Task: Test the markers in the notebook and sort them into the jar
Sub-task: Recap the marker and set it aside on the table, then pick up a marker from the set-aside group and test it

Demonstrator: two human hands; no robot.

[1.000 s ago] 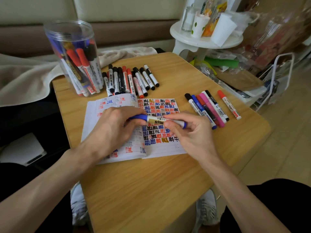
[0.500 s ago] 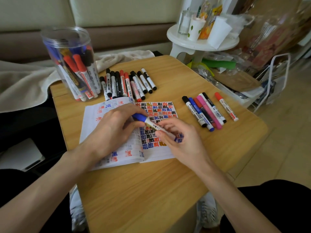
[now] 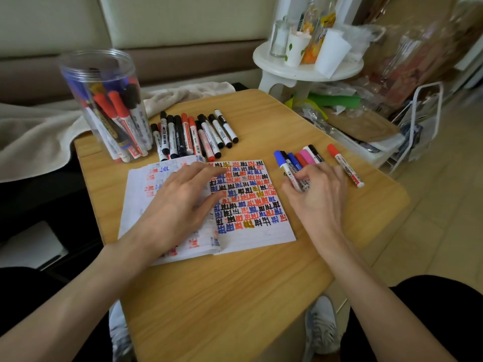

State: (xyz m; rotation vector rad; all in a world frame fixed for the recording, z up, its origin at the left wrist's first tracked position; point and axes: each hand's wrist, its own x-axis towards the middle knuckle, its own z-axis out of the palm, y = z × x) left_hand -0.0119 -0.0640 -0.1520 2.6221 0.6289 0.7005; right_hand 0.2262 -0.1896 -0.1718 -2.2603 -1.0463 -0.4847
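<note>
Right hand (image 3: 317, 194) fingers curled, pinching blue marker (image 3: 283, 165) by its barrel, at left edge of pile (image 3: 304, 156). Left hand (image 3: 183, 199) flat on notebook (image 3: 261, 231), holding nothing. Marker looks light, stiff, slick; grip mid-barrel, not cap

I read the counter (image 3: 235, 296) as pale wood grain, smooth and matt. The jar (image 3: 104, 71) is clear, glossy plastic. The notebook (image 3: 256, 231) is matt lined paper, heavily inked. The markers (image 3: 183, 137) have smooth plastic barrels with a slight sheen. The beige blanket (image 3: 34, 137) looks like soft, napped cloth.
</note>
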